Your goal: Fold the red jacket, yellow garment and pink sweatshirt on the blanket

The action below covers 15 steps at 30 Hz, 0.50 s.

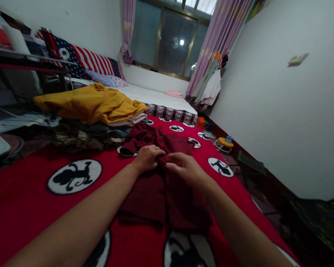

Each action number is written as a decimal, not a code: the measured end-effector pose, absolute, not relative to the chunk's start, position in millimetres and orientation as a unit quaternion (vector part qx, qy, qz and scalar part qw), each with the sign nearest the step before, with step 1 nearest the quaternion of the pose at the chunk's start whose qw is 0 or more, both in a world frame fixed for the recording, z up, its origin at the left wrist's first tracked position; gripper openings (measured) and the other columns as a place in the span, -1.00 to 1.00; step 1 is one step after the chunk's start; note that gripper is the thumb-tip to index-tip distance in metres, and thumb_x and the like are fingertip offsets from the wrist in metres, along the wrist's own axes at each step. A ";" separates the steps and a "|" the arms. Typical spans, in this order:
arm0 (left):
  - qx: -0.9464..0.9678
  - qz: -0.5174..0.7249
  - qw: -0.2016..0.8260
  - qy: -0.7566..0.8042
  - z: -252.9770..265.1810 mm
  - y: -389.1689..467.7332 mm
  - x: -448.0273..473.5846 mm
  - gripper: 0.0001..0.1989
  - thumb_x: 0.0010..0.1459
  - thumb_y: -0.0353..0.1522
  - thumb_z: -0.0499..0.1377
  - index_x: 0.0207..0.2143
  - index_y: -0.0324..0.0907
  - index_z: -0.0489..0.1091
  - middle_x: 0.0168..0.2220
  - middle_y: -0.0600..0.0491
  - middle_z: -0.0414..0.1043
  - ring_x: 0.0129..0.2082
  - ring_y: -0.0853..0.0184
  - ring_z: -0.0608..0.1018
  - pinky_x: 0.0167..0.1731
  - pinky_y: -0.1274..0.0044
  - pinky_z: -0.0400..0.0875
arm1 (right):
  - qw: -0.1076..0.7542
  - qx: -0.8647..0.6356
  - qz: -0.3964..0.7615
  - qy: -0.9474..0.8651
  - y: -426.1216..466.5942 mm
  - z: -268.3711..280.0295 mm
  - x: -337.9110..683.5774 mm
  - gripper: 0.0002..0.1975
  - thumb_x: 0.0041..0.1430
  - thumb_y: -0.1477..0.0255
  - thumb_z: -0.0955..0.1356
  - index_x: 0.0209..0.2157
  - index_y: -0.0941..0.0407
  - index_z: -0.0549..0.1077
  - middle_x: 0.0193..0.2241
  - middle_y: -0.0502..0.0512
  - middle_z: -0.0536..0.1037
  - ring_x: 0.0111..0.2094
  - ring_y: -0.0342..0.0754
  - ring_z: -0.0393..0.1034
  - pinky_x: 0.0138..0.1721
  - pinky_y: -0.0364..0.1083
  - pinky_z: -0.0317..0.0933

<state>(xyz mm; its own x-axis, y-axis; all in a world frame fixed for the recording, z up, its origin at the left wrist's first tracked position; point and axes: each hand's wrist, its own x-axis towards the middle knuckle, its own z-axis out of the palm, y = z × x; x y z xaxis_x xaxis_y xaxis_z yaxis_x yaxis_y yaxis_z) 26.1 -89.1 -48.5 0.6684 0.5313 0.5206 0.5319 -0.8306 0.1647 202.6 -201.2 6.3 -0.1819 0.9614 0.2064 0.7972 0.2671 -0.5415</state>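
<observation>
Left hand [147, 157] and right hand [183, 167] side by side, fingers pinching the middle of a dark red garment [158, 185] spread on the red patterned blanket [25, 200], seemingly mid-fold; next, probably a firm grip and an even crease.

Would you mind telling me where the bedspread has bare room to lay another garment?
The red bedspread is bare left of the left hand, below the clothes pile, and on a strip right of the right hand. The dark red garment fills the middle; the far left is crowded.
</observation>
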 end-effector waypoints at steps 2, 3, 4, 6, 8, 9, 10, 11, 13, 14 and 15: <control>-0.907 -0.282 -0.002 -0.312 -48.3 -85.7 20.6 -0.56 -0.06 -0.50 0.16 -0.08 -0.11 0.51 -0.15 0.04 0.55 -0.13 0.21 0.52 -0.16 0.44 0.41 | 0.291 -0.622 0.063 -0.724 -173.6 -19.9 200.7 -0.45 0.16 0.23 0.38 0.15 0.16 0.35 0.16 0.26 0.37 0.18 0.09 0.24 0.17 0.03 0.11; -0.902 -0.281 -0.006 -0.327 -48.5 -83.5 18.0 -0.58 -0.04 -0.50 0.16 -0.09 -0.10 0.51 -0.15 0.04 0.55 -0.13 0.21 0.52 -0.16 0.45 0.41 | 0.283 -0.639 0.044 -0.714 -163.3 -33.3 201.2 -0.42 0.18 0.21 0.36 0.18 0.14 0.31 0.23 0.26 0.28 0.25 0.11 0.13 0.23 0.10 0.01; -0.895 -0.283 -0.009 -0.344 -48.8 -81.2 15.7 -0.61 -0.02 -0.49 0.15 -0.11 -0.09 0.51 -0.17 0.05 0.55 -0.13 0.22 0.52 -0.15 0.45 0.41 | 0.272 -0.650 0.039 -0.708 -155.7 -45.5 202.8 -0.42 0.20 0.19 0.34 0.20 0.12 0.29 0.27 0.25 0.21 0.29 0.13 0.05 0.27 0.15 -0.05; -0.871 -0.298 -0.004 -0.391 -49.4 -76.1 11.8 -0.66 0.03 -0.49 0.13 -0.14 -0.08 0.52 -0.18 0.06 0.53 -0.12 0.22 0.50 -0.11 0.44 0.40 | 0.261 -0.655 0.050 -0.707 -148.0 -63.4 208.7 -0.45 0.26 0.16 0.28 0.21 0.10 0.29 0.30 0.22 0.17 0.32 0.12 0.00 0.28 0.20 -0.10; -0.825 -0.325 0.025 -0.463 -49.3 -71.0 7.6 -0.65 0.05 -0.49 0.12 -0.13 -0.07 0.51 -0.14 0.02 0.48 -0.08 0.19 0.46 -0.10 0.43 0.39 | 0.275 -0.638 0.059 -0.717 -147.1 -71.9 216.3 -0.46 0.27 0.16 0.26 0.19 0.12 0.31 0.29 0.22 0.19 0.32 0.11 0.01 0.29 0.19 -0.08; -0.794 -0.336 0.044 -0.505 -48.9 -68.5 4.9 -0.63 0.05 -0.49 0.13 -0.08 -0.07 0.48 -0.09 -0.01 0.44 -0.06 0.17 0.44 -0.10 0.42 0.40 | 0.288 -0.626 0.059 -0.722 -147.7 -73.5 219.9 -0.47 0.26 0.17 0.26 0.17 0.13 0.33 0.27 0.23 0.22 0.30 0.10 0.04 0.29 0.17 -0.07; -0.761 -0.342 0.060 -0.548 -48.0 -66.2 1.7 -0.60 0.05 -0.47 0.15 -0.03 -0.08 0.44 -0.04 -0.05 0.38 -0.03 0.14 0.42 -0.11 0.41 0.40 | 0.302 -0.614 0.059 -0.727 -148.4 -74.1 223.2 -0.48 0.25 0.17 0.27 0.15 0.14 0.35 0.26 0.24 0.24 0.29 0.09 0.08 0.28 0.15 -0.04; -0.730 -0.340 0.073 -0.588 -46.8 -64.1 -2.0 -0.55 0.04 -0.43 0.18 0.03 -0.09 0.39 0.01 -0.08 0.33 -0.01 0.11 0.39 -0.12 0.39 0.41 | 0.316 -0.603 0.060 -0.730 -148.9 -74.1 225.9 -0.48 0.24 0.17 0.28 0.13 0.15 0.37 0.24 0.25 0.27 0.27 0.08 0.11 0.28 0.12 -0.02; -0.684 -0.324 0.084 -0.648 -43.3 -61.2 -9.5 -0.44 0.01 -0.31 0.25 0.11 -0.11 0.30 0.09 -0.13 0.25 0.04 0.05 0.36 -0.09 0.35 0.41 | 0.340 -0.587 0.063 -0.732 -149.0 -74.0 229.2 -0.50 0.22 0.17 0.29 0.10 0.16 0.40 0.21 0.27 0.32 0.24 0.06 0.18 0.26 0.09 0.02; -0.671 -0.313 0.085 -0.667 -41.3 -60.4 -12.7 -0.39 0.00 -0.25 0.28 0.12 -0.12 0.27 0.11 -0.14 0.22 0.06 0.02 0.35 -0.08 0.33 0.40 | 0.348 -0.583 0.064 -0.731 -148.6 -74.2 229.9 -0.50 0.22 0.17 0.29 0.09 0.16 0.41 0.20 0.28 0.33 0.23 0.06 0.19 0.26 0.08 0.03; -0.663 -0.301 0.082 -0.680 -39.3 -60.0 -15.1 -0.36 -0.01 -0.20 0.29 0.13 -0.13 0.26 0.13 -0.15 0.21 0.06 0.01 0.35 -0.07 0.31 0.40 | 0.353 -0.581 0.066 -0.731 -148.0 -74.6 230.2 -0.50 0.21 0.17 0.30 0.08 0.16 0.42 0.19 0.28 0.34 0.22 0.06 0.20 0.26 0.09 0.04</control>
<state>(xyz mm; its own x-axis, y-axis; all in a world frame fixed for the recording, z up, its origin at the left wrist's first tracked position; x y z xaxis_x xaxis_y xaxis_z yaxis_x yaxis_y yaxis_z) -15.1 -60.0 -39.3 -0.1069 0.8529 0.5110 0.9521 -0.0604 0.2999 230.2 -148.0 -74.6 -0.0762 0.8946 0.4403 0.8019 0.3174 -0.5061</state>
